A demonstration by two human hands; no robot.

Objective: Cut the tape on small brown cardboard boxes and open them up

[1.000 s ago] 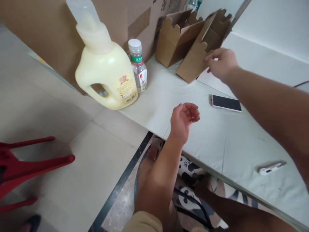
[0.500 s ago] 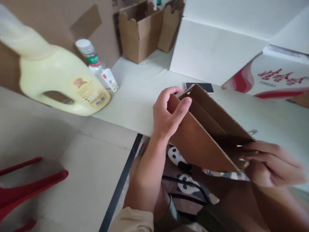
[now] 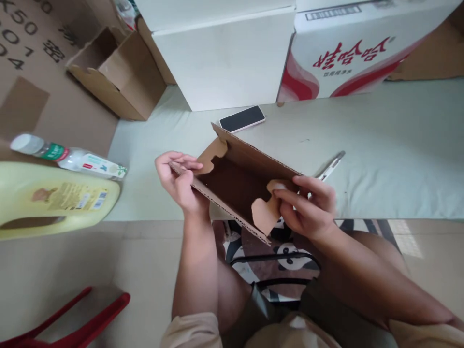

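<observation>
A brown cardboard box (image 3: 235,188), its top open, is held tilted in front of me at the table's near edge. My left hand (image 3: 183,181) grips its left end, with the thumb on the near wall and fingers by the notched left flap (image 3: 212,157). At the right end, my right hand (image 3: 308,205) pinches the wall and the notched right flap (image 3: 266,210), which leans inward. A utility knife or pen-like tool (image 3: 330,166) lies on the table just beyond my right hand. Behind the box lies a phone-like dark slab (image 3: 242,119).
At left stand a yellow jug (image 3: 58,198) and a clear bottle (image 3: 72,157). Another open cardboard box (image 3: 134,77) is at the back left. White cartons (image 3: 228,63) line the back of the green-covered table (image 3: 380,145). A red stool (image 3: 97,314) is on the floor.
My view has swung to the right. The box has turned so both notched flaps show, and my right hand has shifted from its corner onto the right flap.
</observation>
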